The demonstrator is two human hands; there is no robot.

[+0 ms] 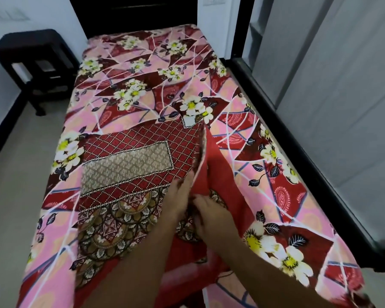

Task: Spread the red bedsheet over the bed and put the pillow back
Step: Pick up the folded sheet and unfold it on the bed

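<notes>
1. The hands meet at the near middle of the bed [276, 121]. The left hand [180, 196] lies along the open edge of the folded red bedsheet [129, 165] with its fingers fairly straight, but blur keeps me from telling whether it pinches a layer. The right hand [208, 211] curls its fingers into the plain red cloth just beside it.
2. The red bedsheet is a folded bundle lying on the pink floral sheet [131, 70]. Its patterned panel faces up on the left, and the plain red side shows at the fold.
3. The step looks like opening that fold. It would go best with only 1 layer taken in each hand, lifted clear, then the 2 hands drawn apart toward the bed's sides so nothing bunches.
4. No pillow is in sight. A black stool [31, 63] stands near the bed's far left corner.
</notes>
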